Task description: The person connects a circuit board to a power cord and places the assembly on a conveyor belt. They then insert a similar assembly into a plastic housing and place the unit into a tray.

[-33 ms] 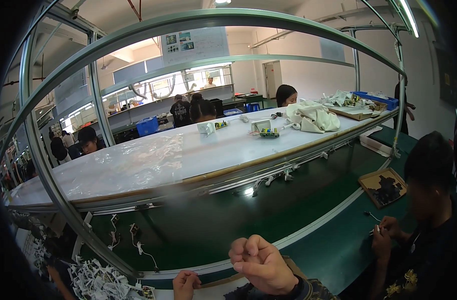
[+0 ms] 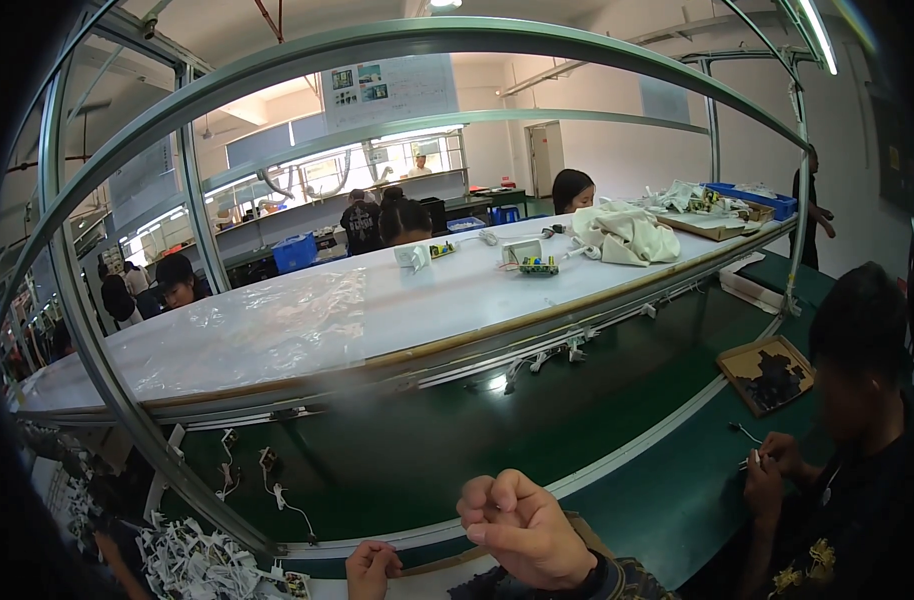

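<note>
1. The right hand (image 2: 532,535) is bare, with four fingers and a thumb.
2. Right by its wrist is a dark cuff (image 2: 599,578).
3. Past the cuff, farther from that hand, the sleeve (image 2: 629,582) is dark too, with little tan marks on it. They are too dim to make out their shapes.
4. The left hand (image 2: 374,570) is bare too. The view stops just below it.

White cables (image 2: 202,562) lay in a tangled heap at lower left, a small component-studded circuit board (image 2: 297,584) beside its right edge. Brown cardboard (image 2: 589,533), mostly hidden, showed at lower centre.
</note>
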